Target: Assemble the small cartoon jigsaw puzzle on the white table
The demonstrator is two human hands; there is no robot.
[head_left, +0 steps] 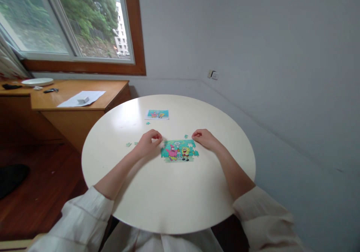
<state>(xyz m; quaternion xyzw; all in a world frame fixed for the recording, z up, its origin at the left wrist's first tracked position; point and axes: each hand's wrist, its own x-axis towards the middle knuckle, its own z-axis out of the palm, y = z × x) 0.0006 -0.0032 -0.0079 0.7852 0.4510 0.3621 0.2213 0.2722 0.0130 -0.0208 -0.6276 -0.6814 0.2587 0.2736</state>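
A small cartoon jigsaw puzzle (180, 150), mostly teal with pink and yellow figures, lies near the middle of a round cream table (168, 199). My left hand (149, 144) rests at the puzzle's left edge, fingers curled and pinched together; whether a piece is in them is hidden. My right hand (204, 137) sits at the puzzle's upper right corner in a loose fist. A loose teal piece (186, 136) lies between the hands, just above the puzzle. A small reference picture card (158, 114) lies farther back on the table.
Loose pieces lie left of my left hand (128, 144) and near the card (147, 123). A wooden desk (84, 109) stands at the left under a window, with a sheet of paper (81, 98) and a white plate (37, 81). Grey walls close the right side.
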